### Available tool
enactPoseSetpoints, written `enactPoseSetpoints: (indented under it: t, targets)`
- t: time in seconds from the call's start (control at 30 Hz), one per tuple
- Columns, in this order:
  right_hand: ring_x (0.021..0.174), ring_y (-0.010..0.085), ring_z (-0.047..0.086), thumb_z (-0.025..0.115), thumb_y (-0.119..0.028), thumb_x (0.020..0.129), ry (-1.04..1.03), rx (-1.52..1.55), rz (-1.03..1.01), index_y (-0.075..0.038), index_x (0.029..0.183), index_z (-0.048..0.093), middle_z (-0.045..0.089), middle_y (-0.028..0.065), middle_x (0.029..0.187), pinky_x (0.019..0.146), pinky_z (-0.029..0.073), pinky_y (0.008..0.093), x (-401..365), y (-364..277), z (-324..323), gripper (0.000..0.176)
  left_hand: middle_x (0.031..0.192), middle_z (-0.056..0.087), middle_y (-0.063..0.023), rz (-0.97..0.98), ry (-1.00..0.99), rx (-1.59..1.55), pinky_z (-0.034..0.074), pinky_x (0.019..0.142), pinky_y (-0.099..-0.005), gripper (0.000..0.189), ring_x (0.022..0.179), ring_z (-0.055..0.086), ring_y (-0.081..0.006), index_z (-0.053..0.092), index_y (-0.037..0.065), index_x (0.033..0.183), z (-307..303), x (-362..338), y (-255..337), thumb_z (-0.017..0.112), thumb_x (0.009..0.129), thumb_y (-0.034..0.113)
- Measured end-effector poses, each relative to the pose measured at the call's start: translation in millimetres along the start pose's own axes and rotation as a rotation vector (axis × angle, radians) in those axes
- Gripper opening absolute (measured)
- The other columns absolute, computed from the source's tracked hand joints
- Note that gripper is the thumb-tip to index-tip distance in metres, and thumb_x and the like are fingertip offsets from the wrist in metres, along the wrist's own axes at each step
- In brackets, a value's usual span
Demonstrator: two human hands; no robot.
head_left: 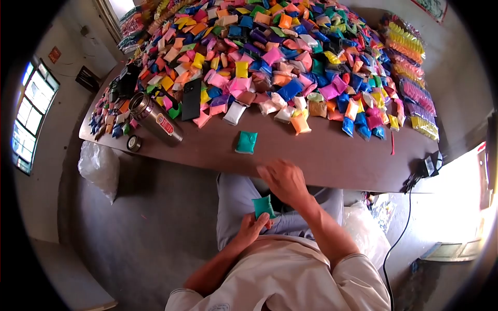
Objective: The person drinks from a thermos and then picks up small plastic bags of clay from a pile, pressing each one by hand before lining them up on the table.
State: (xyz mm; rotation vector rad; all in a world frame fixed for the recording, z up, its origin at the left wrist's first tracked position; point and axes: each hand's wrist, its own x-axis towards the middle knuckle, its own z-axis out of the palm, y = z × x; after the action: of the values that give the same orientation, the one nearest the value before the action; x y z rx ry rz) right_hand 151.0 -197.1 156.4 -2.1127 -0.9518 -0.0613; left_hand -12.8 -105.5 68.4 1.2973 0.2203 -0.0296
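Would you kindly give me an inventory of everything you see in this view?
table: one, brown, mid-view
packet heap: uncountable, mixed colours, on the table
loose packet: one, green, before the heap
held packet: one, green, over the trousers
flask: one, metallic brown, table's left
flask cap: one, dark, beside the flask
phone: one, black, against the heap
strip packs: many, mixed colours, table's right end
thin stick: one, red, table's right
adapter: one, black, table's right front
plastic bags: at least two, whitish, low at either side
window: one, bright, far left
floor: one, grey, below
trousers: one pair, grey, worn
shirt: one, pale, worn
left hand: one, bare, on the held packet
right hand: one, bare, near the table's edge
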Motion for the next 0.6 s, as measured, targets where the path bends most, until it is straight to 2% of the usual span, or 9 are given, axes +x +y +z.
enactPoseSetpoints:
  t: [0.07, 0.13, 0.2, 0.27, 0.3, 0.43, 0.57, 0.6]
  targets:
    - [0.064, 0.0270, 0.059, 0.063, -0.020, 0.087, -0.049, 0.119, 0.005, -0.001, 0.089, 0.062, 0.060, 0.0123, 0.072, 0.057, 0.046, 0.0340, -38, 7, -11, 0.019, 0.076, 0.060, -0.0051, -0.030, 0.004, 0.009, 0.046, 0.069, -0.0291, 0.041, 0.073, 0.056, -0.0118, 0.060, 0.000, 0.080, -2, -1, -1, 0.053, 0.097, 0.037]
    - [0.067, 0.0267, 0.062, 0.066, -0.035, 0.085, -0.206, 0.439, 0.333, -0.001, 0.084, 0.061, 0.060, 0.0137, 0.071, 0.060, 0.048, 0.0372, -71, 6, -11, 0.034, 0.076, 0.060, -0.0048, -0.070, -0.024, 0.017, 0.046, 0.069, -0.0286, 0.041, 0.073, 0.056, -0.0115, 0.060, 0.000, 0.080, -1, -2, -4, 0.053, 0.097, 0.037]
    - [0.064, 0.0184, 0.063, 0.065, -0.033, 0.088, -0.312, 0.548, 0.399, 0.001, 0.085, 0.058, 0.061, 0.0114, 0.069, 0.058, 0.050, 0.0329, -92, 16, -3, 0.034, 0.077, 0.061, -0.0043, -0.109, -0.047, 0.013, 0.046, 0.068, -0.0269, 0.039, 0.073, 0.055, -0.0105, 0.060, 0.000, 0.082, 8, 3, -5, 0.054, 0.097, 0.036]
    - [0.058, 0.0130, 0.059, 0.063, -0.026, 0.090, -0.270, 0.954, 0.549, 0.001, 0.087, 0.056, 0.060, 0.0079, 0.066, 0.054, 0.049, 0.0290, -102, 12, 1, 0.029, 0.078, 0.062, -0.0043, -0.075, -0.126, 0.037, 0.046, 0.066, -0.0259, 0.037, 0.072, 0.056, -0.0102, 0.061, -0.001, 0.085, 20, 5, 3, 0.052, 0.098, 0.033]
    - [0.055, 0.0120, 0.058, 0.061, -0.021, 0.092, -0.257, 1.062, 0.570, 0.001, 0.089, 0.055, 0.060, 0.0063, 0.067, 0.051, 0.047, 0.0258, -103, 11, -2, 0.024, 0.079, 0.063, -0.0043, -0.070, -0.110, 0.082, 0.046, 0.065, -0.0260, 0.035, 0.072, 0.057, -0.0106, 0.061, -0.001, 0.086, 22, 4, 2, 0.051, 0.098, 0.031]
    - [0.049, 0.0094, 0.055, 0.057, -0.022, 0.095, -0.242, 1.113, 0.486, -0.001, 0.089, 0.053, 0.060, 0.0046, 0.065, 0.045, 0.045, 0.0232, -110, 11, -10, 0.021, 0.078, 0.064, -0.0051, -0.016, -0.152, 0.161, 0.046, 0.063, -0.0270, 0.032, 0.070, 0.059, -0.0122, 0.062, -0.003, 0.088, 28, 1, 3, 0.050, 0.097, 0.026]
    - [0.052, 0.0093, 0.056, 0.058, -0.024, 0.095, -0.203, 1.182, 0.425, -0.002, 0.089, 0.053, 0.062, 0.0050, 0.067, 0.048, 0.046, 0.0235, -122, 15, -7, 0.023, 0.075, 0.064, -0.0058, -0.004, -0.159, 0.280, 0.047, 0.062, -0.0279, 0.032, 0.069, 0.059, -0.0129, 0.062, -0.002, 0.086, 28, -3, 10, 0.052, 0.095, 0.027]
    - [0.058, 0.0094, 0.058, 0.059, -0.026, 0.094, -0.217, 1.095, 0.447, -0.002, 0.090, 0.054, 0.062, 0.0043, 0.070, 0.051, 0.047, 0.0237, -124, 14, -10, 0.024, 0.075, 0.064, -0.0058, 0.001, -0.164, 0.285, 0.047, 0.062, -0.0279, 0.032, 0.069, 0.059, -0.0129, 0.062, -0.002, 0.086, 27, -2, 7, 0.052, 0.095, 0.027]
